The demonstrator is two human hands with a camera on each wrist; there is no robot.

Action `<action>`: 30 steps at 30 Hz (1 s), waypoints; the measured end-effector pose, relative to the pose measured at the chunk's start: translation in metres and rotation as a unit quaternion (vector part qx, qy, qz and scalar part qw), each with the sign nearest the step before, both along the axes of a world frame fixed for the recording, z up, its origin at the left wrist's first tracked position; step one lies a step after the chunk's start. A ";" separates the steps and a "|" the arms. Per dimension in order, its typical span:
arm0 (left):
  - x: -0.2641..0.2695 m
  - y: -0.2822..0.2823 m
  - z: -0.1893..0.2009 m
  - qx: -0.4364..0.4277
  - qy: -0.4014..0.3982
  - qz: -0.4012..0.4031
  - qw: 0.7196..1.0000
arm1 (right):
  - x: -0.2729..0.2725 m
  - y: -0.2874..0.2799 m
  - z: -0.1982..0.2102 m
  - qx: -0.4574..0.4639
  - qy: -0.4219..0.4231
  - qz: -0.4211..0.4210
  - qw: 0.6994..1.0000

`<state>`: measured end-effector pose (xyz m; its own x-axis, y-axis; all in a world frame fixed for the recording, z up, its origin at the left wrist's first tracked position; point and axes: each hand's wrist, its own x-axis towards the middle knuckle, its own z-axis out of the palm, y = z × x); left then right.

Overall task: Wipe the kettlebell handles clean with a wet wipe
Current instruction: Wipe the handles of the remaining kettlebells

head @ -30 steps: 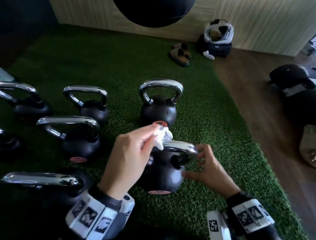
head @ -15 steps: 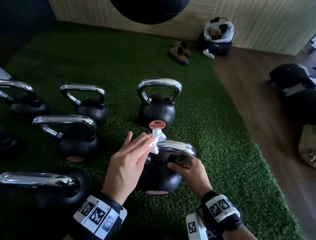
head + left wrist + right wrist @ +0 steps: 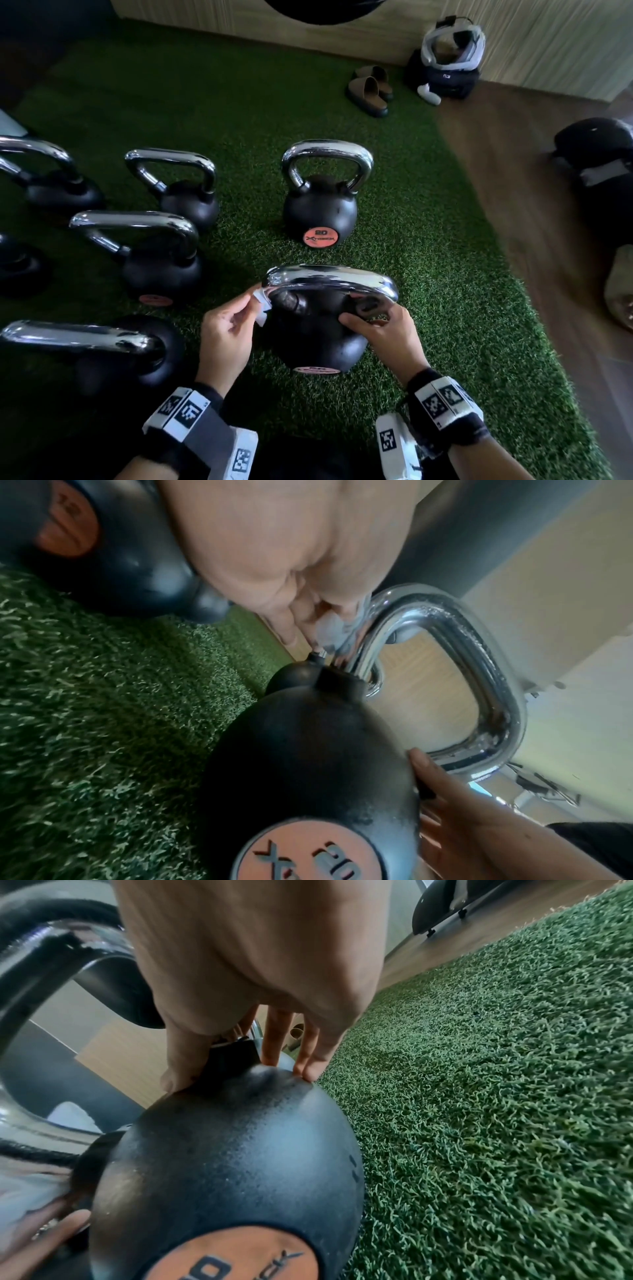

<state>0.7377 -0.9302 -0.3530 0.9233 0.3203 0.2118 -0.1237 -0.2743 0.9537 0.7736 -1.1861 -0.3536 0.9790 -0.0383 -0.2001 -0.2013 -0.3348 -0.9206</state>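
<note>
Take the near kettlebell (image 3: 317, 329) on the turf (image 3: 445, 308) as your landmark. At its left, your left hand (image 3: 226, 329) has thumb and fingertips closed in a pinch on the wipe (image 3: 262, 303), which touches the left bend of the chrome handle (image 3: 329, 279). At its right, your right hand (image 3: 387, 334) braces the bell, thumb and fingers curled about the right handle stem. You look to be partway through this handle. Next, likely draw the wipe down the left leg and inside the loop. Other bells (image 3: 161, 253) wait left of it.
</note>
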 end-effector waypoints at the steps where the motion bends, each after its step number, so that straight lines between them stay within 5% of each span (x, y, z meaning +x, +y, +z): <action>1: 0.001 0.002 -0.007 -0.007 0.015 -0.022 1.000 | 0.000 -0.001 0.001 -0.014 -0.009 0.011 1.000; 7: -0.004 0.003 -0.006 -0.058 0.091 -0.127 0.986 | -0.001 -0.006 0.005 -0.051 -0.021 0.035 0.998; 12: -0.005 0.002 -0.012 0.065 0.030 -0.038 0.997 | 0.000 -0.006 0.004 -0.027 -0.020 0.034 0.999; 18: 0.001 -0.006 -0.005 0.135 -0.013 -0.022 0.991 | 0.006 -0.022 0.029 -0.108 -0.035 0.133 0.985; 23: 0.033 -0.012 0.000 0.126 0.011 0.011 0.992 | -0.013 -0.032 0.000 -0.185 -0.160 0.164 0.956; 27: 0.076 -0.024 0.013 0.129 0.016 -0.047 0.990 | -0.024 -0.012 0.006 -0.210 -0.191 0.250 0.926; 30: 0.098 -0.030 0.027 0.133 0.034 -0.101 0.985 | -0.006 0.003 0.018 -0.192 -0.144 0.252 0.937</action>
<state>0.8355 -0.9602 -0.3255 0.9775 0.0709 0.1986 -0.1391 -0.4916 0.8597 0.7672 -1.1832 -0.3355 0.9030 0.4295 0.0092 0.3106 -0.6380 -0.7046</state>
